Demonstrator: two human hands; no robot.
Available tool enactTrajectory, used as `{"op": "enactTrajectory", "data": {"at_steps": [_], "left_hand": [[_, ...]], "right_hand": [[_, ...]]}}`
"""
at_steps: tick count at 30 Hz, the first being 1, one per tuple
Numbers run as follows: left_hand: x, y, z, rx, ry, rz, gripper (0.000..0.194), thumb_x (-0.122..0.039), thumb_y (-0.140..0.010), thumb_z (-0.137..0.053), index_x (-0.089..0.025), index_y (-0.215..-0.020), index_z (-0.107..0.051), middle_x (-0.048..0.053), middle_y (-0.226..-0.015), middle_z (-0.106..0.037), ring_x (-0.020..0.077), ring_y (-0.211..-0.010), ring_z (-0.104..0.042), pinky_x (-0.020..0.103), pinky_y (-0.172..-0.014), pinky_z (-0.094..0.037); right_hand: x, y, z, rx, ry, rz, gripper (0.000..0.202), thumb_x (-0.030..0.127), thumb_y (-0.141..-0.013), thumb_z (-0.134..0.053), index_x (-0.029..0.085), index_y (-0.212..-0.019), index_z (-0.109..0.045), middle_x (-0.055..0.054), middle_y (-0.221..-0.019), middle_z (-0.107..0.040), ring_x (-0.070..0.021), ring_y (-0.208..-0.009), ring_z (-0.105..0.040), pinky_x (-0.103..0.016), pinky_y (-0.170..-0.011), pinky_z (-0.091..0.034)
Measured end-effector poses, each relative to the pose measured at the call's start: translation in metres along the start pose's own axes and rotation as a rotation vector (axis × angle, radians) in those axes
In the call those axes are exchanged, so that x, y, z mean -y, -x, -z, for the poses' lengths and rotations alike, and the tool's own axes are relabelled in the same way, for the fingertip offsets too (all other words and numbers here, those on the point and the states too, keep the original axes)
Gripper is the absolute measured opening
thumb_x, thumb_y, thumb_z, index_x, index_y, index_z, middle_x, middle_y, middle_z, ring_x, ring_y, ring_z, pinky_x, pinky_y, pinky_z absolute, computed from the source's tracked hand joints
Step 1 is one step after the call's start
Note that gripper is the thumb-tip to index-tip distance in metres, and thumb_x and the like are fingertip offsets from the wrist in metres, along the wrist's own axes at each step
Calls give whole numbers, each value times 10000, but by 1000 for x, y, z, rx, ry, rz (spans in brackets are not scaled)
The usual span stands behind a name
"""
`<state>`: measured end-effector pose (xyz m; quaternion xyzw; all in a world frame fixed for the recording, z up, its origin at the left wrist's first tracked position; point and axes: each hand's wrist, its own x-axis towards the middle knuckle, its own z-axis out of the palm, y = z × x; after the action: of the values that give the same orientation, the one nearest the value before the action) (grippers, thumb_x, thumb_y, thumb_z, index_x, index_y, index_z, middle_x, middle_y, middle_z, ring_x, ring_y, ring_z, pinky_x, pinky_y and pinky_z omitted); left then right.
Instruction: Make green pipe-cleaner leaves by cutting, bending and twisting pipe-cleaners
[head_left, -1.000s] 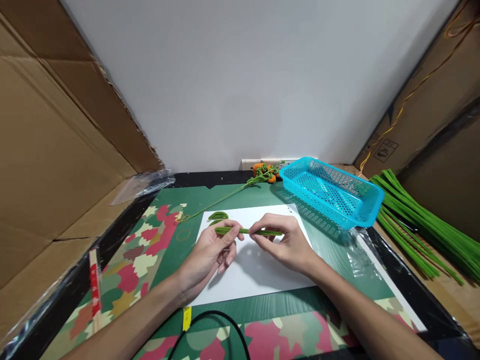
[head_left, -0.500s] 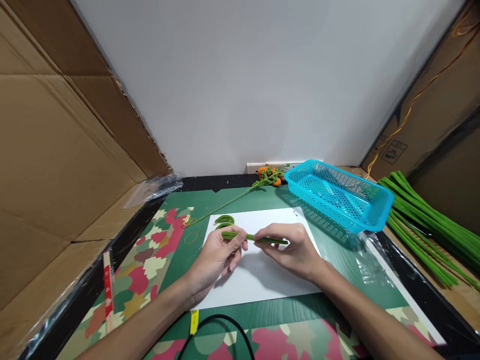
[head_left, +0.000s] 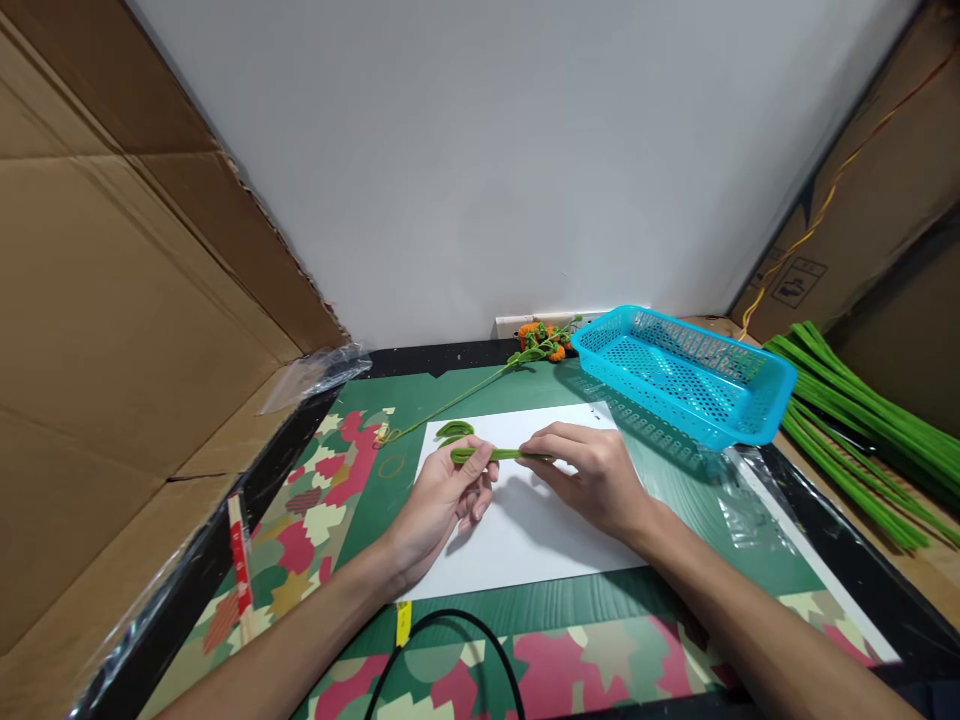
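Observation:
Between my hands a green pipe cleaner (head_left: 507, 454), folded into a narrow loop, is held level above a white sheet of paper (head_left: 525, 545). My left hand (head_left: 457, 480) pinches its left part between thumb and fingers. On its right part, my right hand (head_left: 585, 465) is closed, thumb below and fingers on top, hiding most of that end. Just behind my left hand, bent green pipe cleaner pieces (head_left: 454, 430) lie on the paper, partly covered by my fingers.
An orange flower (head_left: 536, 337) on a long green stem lies behind the paper. A blue perforated basket (head_left: 686, 375) stands at back right. Green pipe cleaners (head_left: 862, 430) are bundled at far right. A black cable (head_left: 465, 615) loops in front; a red-wrapped stick packet (head_left: 240, 555) lies left.
My right hand has shifted and now covers more of the pipe cleaner's right end, with the fingers laid over it. My left hand keeps its pinch. The camera view has shifted slightly.

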<state>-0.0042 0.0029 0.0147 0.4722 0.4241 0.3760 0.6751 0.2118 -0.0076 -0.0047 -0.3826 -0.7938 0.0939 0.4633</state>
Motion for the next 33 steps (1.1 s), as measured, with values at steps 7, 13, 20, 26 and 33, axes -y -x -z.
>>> {"op": "enactTrajectory", "data": {"at_steps": [7,13,20,26,33], "left_hand": [[-1,0,-1,-6,-14,11,394,-509,-916,-762,-184,-807,-568,-51,-711,-587,27,-393,-455,116,-321,-295],[-2,-2,1,-29,-113,31,406,-549,-925,-734,-189,-795,-600,-69,-485,-492,41,-356,-341,108,-333,-279],[-8,-5,-1,-136,-103,-1,428,-570,-856,-794,-193,-777,-608,-56,-507,-507,51,-373,-344,118,-331,-279],[-7,-9,1,-193,-67,14,440,-574,-780,-858,-199,-805,-630,-61,-510,-512,53,-376,-340,120,-323,-251],[-7,-13,4,-253,-4,20,450,-524,-728,-917,-193,-879,-652,-44,-665,-617,36,-404,-408,106,-326,-316]], "right_hand": [[1,-3,1,6,123,40,281,328,-1093,-569,205,-947,-775,-67,-892,-790,-212,-820,-668,-325,-712,-486],[-4,-3,-4,27,227,60,243,269,-1096,-560,201,-961,-751,-48,-815,-778,-208,-788,-644,-309,-649,-416],[-2,-7,-6,206,378,16,137,187,-1102,-515,210,-1098,-650,-24,-834,-756,-181,-783,-658,-301,-618,-354],[0,-14,-1,333,370,-23,61,198,-1106,-515,219,-1114,-571,-20,-952,-745,-177,-896,-660,-289,-593,-333],[1,-18,0,346,402,103,205,390,-1110,-550,197,-1153,-601,-40,-1090,-745,-201,-987,-629,-314,-667,-434]]}}
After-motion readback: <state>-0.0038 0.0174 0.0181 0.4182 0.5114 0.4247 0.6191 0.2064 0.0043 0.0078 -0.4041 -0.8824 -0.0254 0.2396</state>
